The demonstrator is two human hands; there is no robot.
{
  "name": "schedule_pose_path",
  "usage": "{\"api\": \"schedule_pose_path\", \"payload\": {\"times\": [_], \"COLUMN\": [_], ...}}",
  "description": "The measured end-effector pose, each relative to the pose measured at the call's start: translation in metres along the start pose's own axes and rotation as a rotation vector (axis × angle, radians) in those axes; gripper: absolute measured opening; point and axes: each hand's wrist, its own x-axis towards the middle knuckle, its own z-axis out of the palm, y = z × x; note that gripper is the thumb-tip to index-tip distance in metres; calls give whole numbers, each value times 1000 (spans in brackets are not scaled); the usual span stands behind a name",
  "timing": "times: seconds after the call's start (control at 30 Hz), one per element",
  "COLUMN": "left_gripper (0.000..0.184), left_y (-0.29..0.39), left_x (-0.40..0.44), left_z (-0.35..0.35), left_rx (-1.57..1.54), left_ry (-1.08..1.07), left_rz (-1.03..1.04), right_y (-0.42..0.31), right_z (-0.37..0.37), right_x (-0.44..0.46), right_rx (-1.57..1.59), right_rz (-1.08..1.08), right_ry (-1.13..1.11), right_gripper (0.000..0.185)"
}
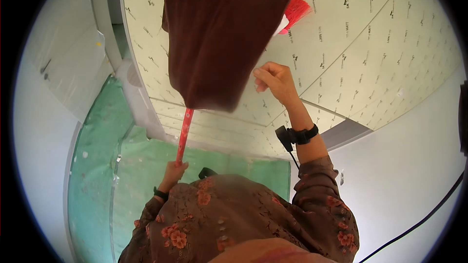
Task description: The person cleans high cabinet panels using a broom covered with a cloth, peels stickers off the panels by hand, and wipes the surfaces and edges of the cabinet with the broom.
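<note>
A dark brown cloth (214, 34) hangs over the head of a broom, whose red bristles (296, 12) stick out at the cloth's right edge. Below the cloth shows the red broom handle (184, 134). My left hand (173, 172) is wrapped round the handle's lower end. To the right of the cloth, my right hand (273, 79) is raised with its fingers curled and pressed together near the cloth's edge. Whether anything is between those fingers is too small to tell. The cloth covers most of the broom head.
Panels with printed film (360, 44) stand in front. Green sheeting (146, 165) covers the floor. A clear plastic sheet (63, 53) hangs at the left, and a white wall (380, 175) is at the right. A black cable (414, 226) runs at the lower right.
</note>
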Motion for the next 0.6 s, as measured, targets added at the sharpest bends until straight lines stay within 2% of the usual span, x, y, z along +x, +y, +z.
{"api": "schedule_pose_path", "payload": {"times": [0.03,0.1,0.13,0.2,0.23,0.3,0.33,0.4,0.43,0.5,0.6], "left_gripper": [33,34,34,34,34,34,36,37,35,33,33], "left_y": [1,1,-1,-2,-2,-4,-7,-6,-4,-1,2], "left_x": [-1,-1,0,0,0,0,1,1,-1,-3,-3], "left_z": [-1,-1,-2,-2,-2,-4,-3,-5,-6,-7,-9], "left_rx": [7,14,13,17,36,59,47,36,37,38,27], "left_ry": [2,4,-1,-7,-3,3,5,7,5,4,27], "left_rz": [-13,-26,-27,-27,-33,-38,-29,-19,-27,-36,-41], "right_y": [2,1,1,-3,-8,-25,-36,-53,-54,-57,-58], "right_z": [-4,-8,-8,-7,-6,-5,-8,-17,-20,-22,-20], "right_x": [0,-1,0,4,8,18,25,41,50,61,63], "right_rx": [-1,8,9,51,52,-421,-419,-1016,-1015,-1238,-1360], "right_rz": [-4,43,42,-222,-224,-711,-712,-1097,-1097,-988,-868], "right_ry": [1,193,194,300,303,507,509,687,690,696,663], "right_gripper": [16,17,17,14,14,11,11,23,23,32,30]}}
